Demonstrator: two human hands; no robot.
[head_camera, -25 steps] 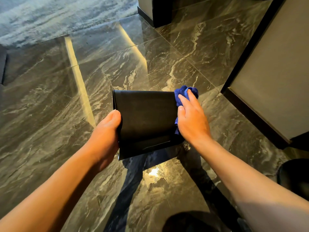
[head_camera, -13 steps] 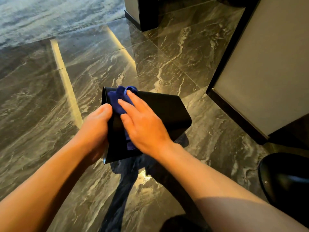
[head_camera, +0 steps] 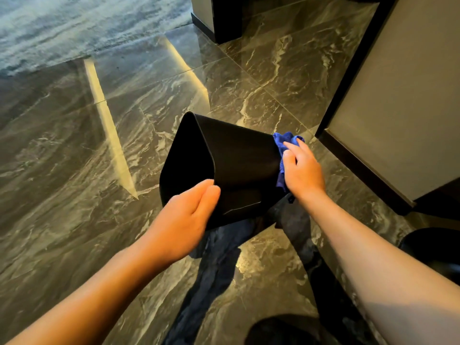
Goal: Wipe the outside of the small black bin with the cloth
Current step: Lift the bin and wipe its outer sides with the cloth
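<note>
Right hand (head_camera: 302,170) lay flat, fingers together, pressing the blue cloth (head_camera: 283,148) against the far right end of the bin (head_camera: 239,168). Left hand (head_camera: 189,217) closed on the bin's near lower edge, thumb on the outside face; its fingers were hidden behind the wall. The bin was held tipped on its side above the marble floor (head_camera: 74,170), one rounded end turned to the left.

Step judged: wiping, with the right end under the cloth. Next move probably calls for turning the bin in the left hand to bring an unwiped face toward the cloth.

Most of the cloth was covered by the right hand. The bin's far side was out of view; which end was the opening could not be told. A dark object at the right edge was cut off.
</note>
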